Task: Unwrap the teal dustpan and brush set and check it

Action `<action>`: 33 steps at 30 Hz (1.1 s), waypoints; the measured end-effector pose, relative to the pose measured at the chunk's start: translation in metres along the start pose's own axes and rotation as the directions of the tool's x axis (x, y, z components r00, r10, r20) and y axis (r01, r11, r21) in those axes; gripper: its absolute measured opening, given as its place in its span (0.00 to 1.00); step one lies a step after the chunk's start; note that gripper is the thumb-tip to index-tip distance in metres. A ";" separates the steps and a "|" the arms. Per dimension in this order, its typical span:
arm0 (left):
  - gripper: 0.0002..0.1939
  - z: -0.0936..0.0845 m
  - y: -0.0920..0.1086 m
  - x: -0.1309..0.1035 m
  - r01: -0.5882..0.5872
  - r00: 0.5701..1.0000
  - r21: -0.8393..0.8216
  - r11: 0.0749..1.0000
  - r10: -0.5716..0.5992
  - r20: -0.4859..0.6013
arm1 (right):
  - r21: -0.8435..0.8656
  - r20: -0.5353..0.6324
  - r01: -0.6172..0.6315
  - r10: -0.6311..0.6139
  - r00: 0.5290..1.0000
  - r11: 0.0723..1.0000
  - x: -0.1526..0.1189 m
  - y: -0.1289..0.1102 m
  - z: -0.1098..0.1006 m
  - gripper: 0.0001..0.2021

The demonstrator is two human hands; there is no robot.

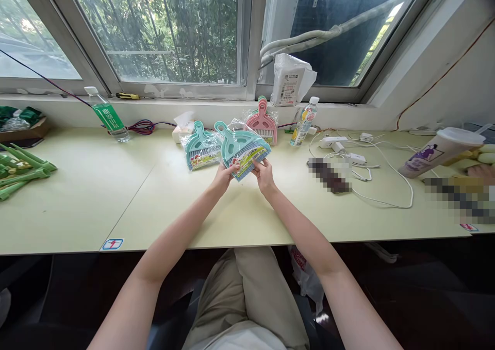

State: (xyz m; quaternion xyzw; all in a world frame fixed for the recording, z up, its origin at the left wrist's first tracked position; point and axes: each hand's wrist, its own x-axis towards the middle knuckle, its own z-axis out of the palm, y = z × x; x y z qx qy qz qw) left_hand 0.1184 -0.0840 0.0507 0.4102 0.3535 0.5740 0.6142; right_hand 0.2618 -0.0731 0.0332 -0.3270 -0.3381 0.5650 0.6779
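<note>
Both hands hold a teal mini dustpan and brush set (pixel 243 149), wrapped in clear plastic with a printed label, tilted above the table. My left hand (pixel 226 176) grips its lower left corner. On the lower right edge, my right hand (pixel 264 173) pinches the bristle side. A second teal dustpan set (pixel 201 149) in plastic is just left of it, partly covered by the held one. Behind to the right, a pink dustpan set (pixel 263 123) leans upright against the wall under the window.
A tissue box (pixel 181 128) is behind the teal sets. Water bottles stand left (pixel 108 115) and right (pixel 305 120). White cables and a power strip (pixel 332 142) lie right, near a large cup (pixel 436 151). Green stalks (pixel 27 172) lie far left. A white package (pixel 288 82) sits on the sill.
</note>
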 end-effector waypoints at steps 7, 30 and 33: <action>0.30 -0.008 0.004 0.002 0.014 0.996 0.042 0.999 -0.017 0.084 | -0.025 -0.100 -0.004 0.002 0.995 1.000 0.009 -0.007 -0.009 0.16; 0.30 -0.022 0.001 0.013 0.020 0.994 0.039 0.999 -0.024 0.103 | 0.084 0.028 -0.049 0.047 0.999 0.995 0.019 -0.008 -0.018 0.15; 0.28 -0.025 0.004 0.016 0.022 0.996 0.012 1.000 -0.023 0.084 | 0.061 0.206 -0.094 0.080 0.975 0.994 0.014 -0.009 -0.015 0.19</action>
